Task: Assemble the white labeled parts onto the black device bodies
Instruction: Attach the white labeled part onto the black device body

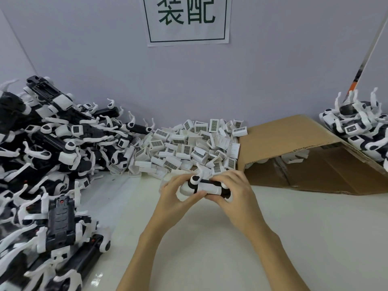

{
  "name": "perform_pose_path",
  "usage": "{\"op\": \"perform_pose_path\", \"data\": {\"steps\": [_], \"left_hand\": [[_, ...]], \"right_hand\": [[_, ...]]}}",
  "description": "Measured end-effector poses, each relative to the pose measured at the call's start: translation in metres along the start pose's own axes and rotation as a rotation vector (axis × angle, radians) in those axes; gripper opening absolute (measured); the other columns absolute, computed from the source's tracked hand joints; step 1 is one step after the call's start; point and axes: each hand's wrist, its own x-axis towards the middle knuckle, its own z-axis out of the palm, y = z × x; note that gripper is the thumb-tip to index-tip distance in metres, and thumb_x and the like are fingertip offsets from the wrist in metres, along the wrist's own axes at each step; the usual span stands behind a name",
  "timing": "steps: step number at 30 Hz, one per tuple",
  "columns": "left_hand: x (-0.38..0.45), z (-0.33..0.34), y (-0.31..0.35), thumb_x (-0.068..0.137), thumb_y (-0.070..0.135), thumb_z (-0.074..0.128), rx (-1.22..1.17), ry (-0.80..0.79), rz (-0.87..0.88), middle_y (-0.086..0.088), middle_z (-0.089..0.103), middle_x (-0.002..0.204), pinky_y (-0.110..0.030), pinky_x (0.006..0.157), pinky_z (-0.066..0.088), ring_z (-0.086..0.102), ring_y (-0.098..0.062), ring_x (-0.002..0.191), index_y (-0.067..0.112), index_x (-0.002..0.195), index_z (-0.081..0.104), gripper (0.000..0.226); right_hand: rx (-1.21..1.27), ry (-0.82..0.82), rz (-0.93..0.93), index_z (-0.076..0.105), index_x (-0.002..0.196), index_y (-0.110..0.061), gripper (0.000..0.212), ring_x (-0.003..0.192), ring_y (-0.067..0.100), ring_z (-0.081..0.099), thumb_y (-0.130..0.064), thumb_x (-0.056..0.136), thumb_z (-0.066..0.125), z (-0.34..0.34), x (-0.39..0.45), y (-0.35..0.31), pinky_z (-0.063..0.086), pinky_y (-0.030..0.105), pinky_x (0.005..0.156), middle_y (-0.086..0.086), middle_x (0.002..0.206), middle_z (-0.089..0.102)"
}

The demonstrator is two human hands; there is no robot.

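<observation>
Our left hand (178, 191) and right hand (231, 191) grip 1 black device body (206, 186) above the worktop (210, 238); we should press its white part squarely home.

I had both forearms reaching up from the near edge of the bench, bare to the elbow and angled toward each other so that the hands met over the middle of the bench, well short of its far edge. My left hand (175, 193) sat palm turned inward, fingers curled over the top and thumb (194, 196) pressed along the near side of the device body (206, 189) held between the hands. My right hand (233, 191) closed on the other end, knuckles up, fingers hooked over the far side and thumb tucked beneath. The wrists were bent slightly, and the thumbs nearly touched.
</observation>
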Motion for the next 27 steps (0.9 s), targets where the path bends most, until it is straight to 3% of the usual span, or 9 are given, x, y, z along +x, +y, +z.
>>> {"op": "perform_pose_path", "data": {"steps": [3,8,12,15,18,21,25,27], "left_hand": [[0.002,-0.002,-0.004,0.091,0.044,0.08,0.005,-0.035,-0.012,0.015,0.073,0.131,-0.055,0.117,0.041,0.058,-0.024,0.136,0.032,0.132,0.071,0.043],[-0.001,0.001,0.0,0.099,0.041,0.075,-0.016,-0.048,0.025,0.012,0.074,0.123,-0.06,0.112,0.044,0.059,-0.034,0.13,0.028,0.128,0.071,0.032],[0.0,-0.001,0.002,0.095,0.044,0.074,-0.033,-0.021,0.05,0.012,0.076,0.117,-0.052,0.111,0.046,0.064,-0.023,0.125,0.033,0.121,0.073,0.028],[0.001,0.001,0.005,0.089,0.05,0.078,-0.168,0.063,-0.039,0.009,0.08,0.102,-0.035,0.09,0.053,0.073,-0.006,0.1,0.038,0.106,0.079,0.021],[0.004,0.003,0.001,0.076,0.063,0.079,-0.287,0.199,-0.253,-0.001,0.077,0.084,-0.034,0.077,0.052,0.066,-0.005,0.075,0.031,0.091,0.082,0.035],[0.006,0.002,-0.005,0.068,0.074,0.077,-0.336,0.225,-0.401,-0.007,0.078,0.09,-0.037,0.078,0.053,0.068,-0.013,0.079,0.022,0.092,0.081,0.058],[0.005,0.007,-0.005,0.078,0.087,0.058,-0.211,0.238,-0.32,0.013,0.071,0.076,-0.031,0.073,0.053,0.065,-0.002,0.069,0.022,0.096,0.072,0.07],[0.002,0.006,-0.004,0.081,0.086,0.055,-0.119,0.223,-0.228,0.021,0.073,0.097,-0.024,0.076,0.05,0.068,0.003,0.087,0.03,0.116,0.064,0.067]], "right_hand": [[-0.048,0.029,-0.049,0.074,0.113,-0.017,0.04,0.113,0.015,0.056,-0.042,0.083,0.083,0.003,0.001,0.0,0.048,0.027,0.097,-0.01,0.111,0.069],[0.001,-0.066,0.05,0.072,0.111,-0.019,0.046,0.111,0.009,0.053,-0.059,0.088,0.065,0.003,0.0,-0.002,0.044,0.02,0.092,-0.014,0.107,0.065],[0.017,-0.051,0.05,0.072,0.116,-0.02,0.043,0.117,0.007,0.052,-0.054,0.091,0.067,0.005,-0.001,-0.006,0.044,0.021,0.097,-0.014,0.113,0.066],[0.082,-0.039,0.026,0.063,0.138,-0.024,0.051,0.135,0.002,0.046,-0.049,0.094,0.071,0.007,0.0,-0.012,0.04,0.023,0.112,-0.017,0.138,0.059],[0.06,-0.153,-0.037,0.053,0.147,-0.032,0.066,0.144,0.006,0.042,-0.037,0.088,0.083,0.011,-0.003,-0.015,0.037,0.03,0.118,-0.017,0.151,0.048],[-0.01,-0.12,-0.053,0.059,0.14,-0.029,0.058,0.134,0.011,0.05,-0.02,0.088,0.083,0.017,-0.005,-0.019,0.045,0.037,0.109,-0.014,0.14,0.056],[-0.031,-0.072,-0.025,0.057,0.144,-0.023,0.052,0.141,0.013,0.048,-0.012,0.096,0.073,0.02,-0.006,-0.022,0.04,0.031,0.114,-0.008,0.145,0.055],[0.007,-0.059,0.021,0.055,0.146,-0.02,0.047,0.14,0.013,0.047,-0.012,0.101,0.068,0.019,-0.007,-0.021,0.041,0.034,0.115,-0.007,0.145,0.054]]}}
